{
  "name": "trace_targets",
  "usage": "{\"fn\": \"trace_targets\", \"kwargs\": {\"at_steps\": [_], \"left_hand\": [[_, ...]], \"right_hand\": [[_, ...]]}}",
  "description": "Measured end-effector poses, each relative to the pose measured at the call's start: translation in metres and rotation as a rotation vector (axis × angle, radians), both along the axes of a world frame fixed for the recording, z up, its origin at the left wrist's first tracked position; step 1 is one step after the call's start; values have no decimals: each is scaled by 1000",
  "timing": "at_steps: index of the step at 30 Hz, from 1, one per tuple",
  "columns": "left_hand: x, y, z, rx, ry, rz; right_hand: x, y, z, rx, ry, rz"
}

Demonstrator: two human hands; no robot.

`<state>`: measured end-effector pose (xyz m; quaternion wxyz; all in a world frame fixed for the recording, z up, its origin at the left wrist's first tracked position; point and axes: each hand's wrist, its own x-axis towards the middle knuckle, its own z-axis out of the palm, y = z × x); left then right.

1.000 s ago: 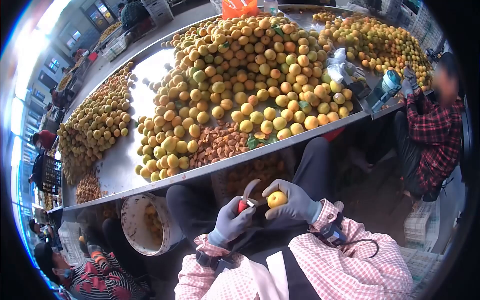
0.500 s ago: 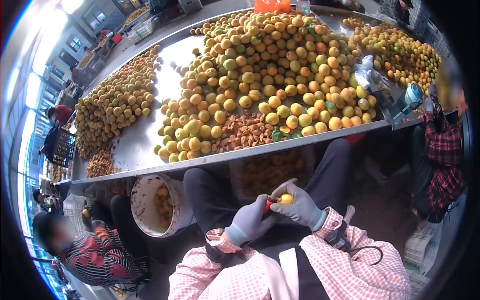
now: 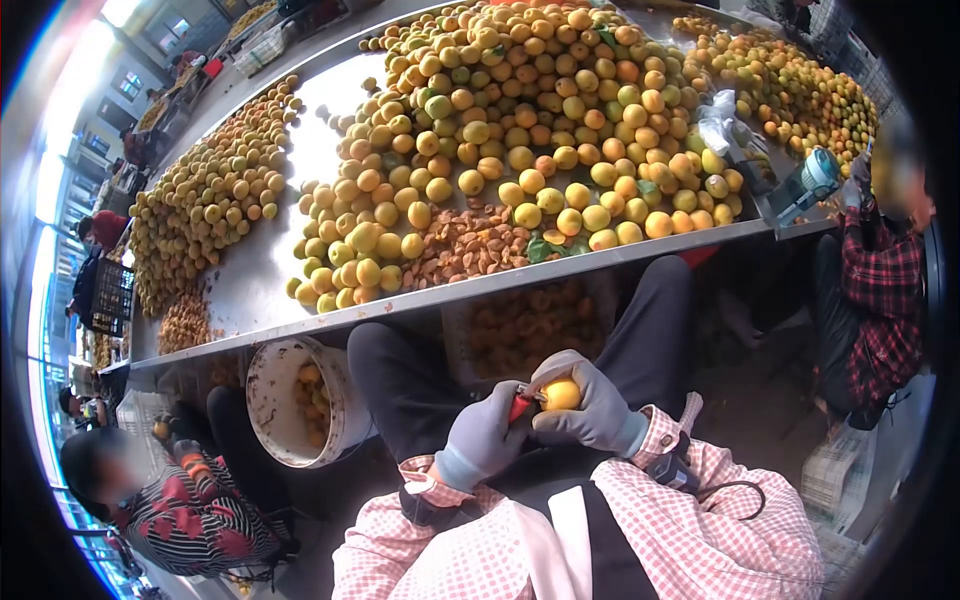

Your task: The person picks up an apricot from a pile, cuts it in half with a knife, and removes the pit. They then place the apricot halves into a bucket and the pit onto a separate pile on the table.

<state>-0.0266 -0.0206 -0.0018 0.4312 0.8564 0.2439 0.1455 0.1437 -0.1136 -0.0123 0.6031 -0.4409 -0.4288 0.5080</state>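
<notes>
Below the near edge of the table (image 3: 250,295), over the person's lap, both hands in grey gloves meet. The right hand (image 3: 595,412) is cupped round a yellow apricot (image 3: 561,394). Its fingers (image 3: 572,366) curl over the top of the fruit and grasp it closely, so only the side facing the other hand shows. The left hand (image 3: 483,440) is clenched on a knife (image 3: 520,403) with a red handle. Its fingers (image 3: 497,418) are wrapped tight, and only a short piece of red shows between the two gloves. The tip of the knife touches the apricot, and the blade itself is too hidden to describe.

On the table, a large pile of apricots (image 3: 520,110) fills the middle. A heap of brown pits (image 3: 465,245) lies at the table's near edge in front of it. Under the table, straight above the hands in the view, stands a crate (image 3: 520,325) with fruit in it. Below the table's left part is a white bucket (image 3: 262,395) holding a few pieces.

At the table's right end sits a person in a red plaid shirt (image 3: 885,300). Another person in striped clothes (image 3: 190,520) is below its left end.
</notes>
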Motion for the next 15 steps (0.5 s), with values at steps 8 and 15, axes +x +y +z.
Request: {"fn": "trace_targets", "kwargs": {"at_steps": [8,15], "left_hand": [[4,-4,-9,254,72,57],[6,-5,-24,65,56,128]], "right_hand": [[-29,-9,1,-131,306,-211],[-27,4,10,133,-339,-277]]}}
